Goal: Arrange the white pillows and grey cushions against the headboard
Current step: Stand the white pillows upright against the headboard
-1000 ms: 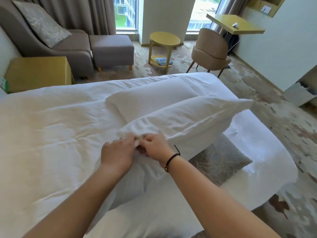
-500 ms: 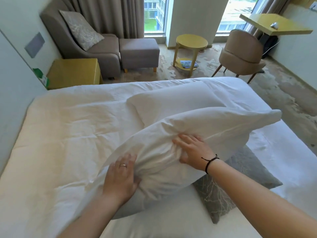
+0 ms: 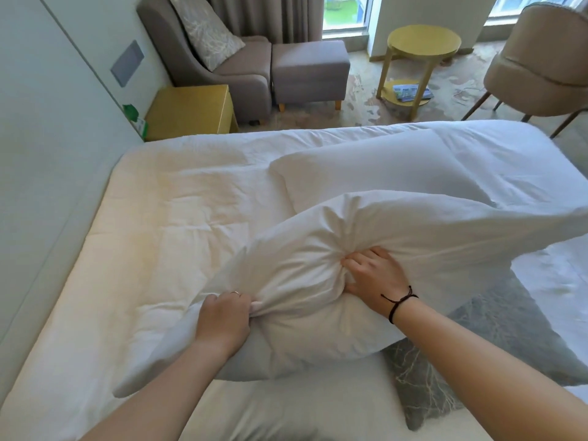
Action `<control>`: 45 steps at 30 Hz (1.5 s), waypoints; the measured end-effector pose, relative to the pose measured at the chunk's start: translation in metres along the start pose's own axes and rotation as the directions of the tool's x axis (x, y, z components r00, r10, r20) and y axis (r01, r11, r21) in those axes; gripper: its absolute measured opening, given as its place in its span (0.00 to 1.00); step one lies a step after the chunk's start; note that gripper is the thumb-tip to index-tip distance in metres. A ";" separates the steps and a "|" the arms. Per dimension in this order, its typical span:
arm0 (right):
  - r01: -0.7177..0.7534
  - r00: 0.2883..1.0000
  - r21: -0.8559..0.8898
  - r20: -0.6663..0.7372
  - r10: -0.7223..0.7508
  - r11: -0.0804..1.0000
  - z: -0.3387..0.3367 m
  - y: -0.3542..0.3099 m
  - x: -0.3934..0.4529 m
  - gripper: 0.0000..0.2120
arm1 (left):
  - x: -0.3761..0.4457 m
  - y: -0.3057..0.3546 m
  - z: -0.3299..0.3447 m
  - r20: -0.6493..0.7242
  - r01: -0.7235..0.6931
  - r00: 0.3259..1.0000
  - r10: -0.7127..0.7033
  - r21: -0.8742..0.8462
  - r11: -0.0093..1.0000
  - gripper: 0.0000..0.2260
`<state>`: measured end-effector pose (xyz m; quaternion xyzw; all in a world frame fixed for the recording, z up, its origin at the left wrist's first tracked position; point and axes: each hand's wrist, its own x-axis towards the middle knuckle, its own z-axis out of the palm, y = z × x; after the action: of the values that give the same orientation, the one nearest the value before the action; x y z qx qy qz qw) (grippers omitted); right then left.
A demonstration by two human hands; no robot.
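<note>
A large white pillow (image 3: 397, 249) is held above the bed (image 3: 143, 249). My left hand (image 3: 222, 319) is shut on the pillow's near left edge, bunching the cloth. My right hand (image 3: 372, 275) grips a fistful of fabric at its middle. A second white pillow (image 3: 366, 173) lies flat on the duvet behind it. A grey patterned cushion (image 3: 477, 361) lies on the bed under and to the right of the held pillow, partly hidden by it and my right arm. The pale headboard wall (image 3: 47, 186) runs along the left.
A yellow bedside table (image 3: 191, 111) stands beyond the bed's far left corner. A grey armchair (image 3: 222, 58) with another patterned cushion (image 3: 206, 30) and a footstool (image 3: 310, 71) sit behind it. A round yellow side table (image 3: 423, 43) and a beige chair (image 3: 541, 65) stand at the back right.
My hands moved apart from the pillow's near edge. Half a second ago they lay flat on it; now both clench its fabric. The view swung left toward the headboard wall.
</note>
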<state>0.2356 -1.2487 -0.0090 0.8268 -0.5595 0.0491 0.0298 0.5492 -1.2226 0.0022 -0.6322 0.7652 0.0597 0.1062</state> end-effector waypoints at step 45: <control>-0.549 0.835 0.639 0.439 0.331 0.538 -0.042 -0.333 0.261 0.08 | -0.085 -0.169 -0.016 0.242 0.419 0.850 -0.469 -0.849 0.322 0.23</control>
<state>0.6386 -1.3609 0.0646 0.5933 -0.6789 0.1680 -0.3985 0.7288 -1.1783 0.0450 -0.7788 0.4209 0.3979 -0.2409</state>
